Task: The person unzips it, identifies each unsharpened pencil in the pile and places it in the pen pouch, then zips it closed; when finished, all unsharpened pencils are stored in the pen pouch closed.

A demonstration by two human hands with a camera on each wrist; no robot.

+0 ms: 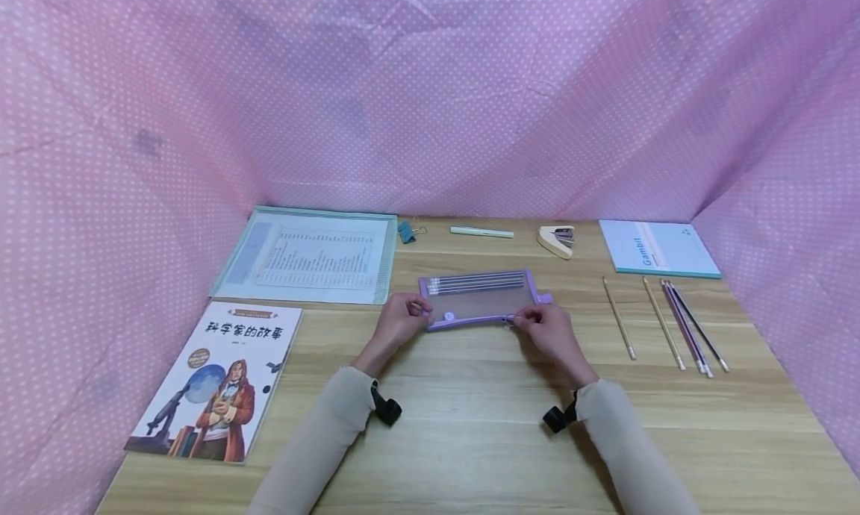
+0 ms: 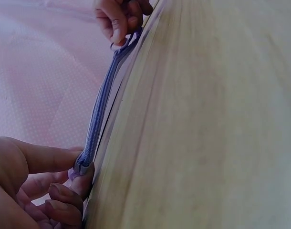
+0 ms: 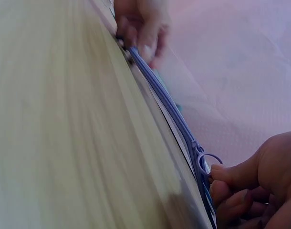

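A see-through pencil case with purple edging lies mid-table, its zipper side facing me. Several striped pencils show inside along its far side. My left hand pinches the near left corner, at the zipper's end, between thumb and finger. At the zipper's right part, my right hand pinches the purple ring pull with thumb and forefinger. The purple zipper runs between the two hands, slightly raised at the edge. A purple tab sticks out from the case's right side.
Loose pencils lie to the right, below a light blue notebook. Along the back are a binder clip, a pale green pen and a stapler. A document pouch and a picture-covered book lie left.
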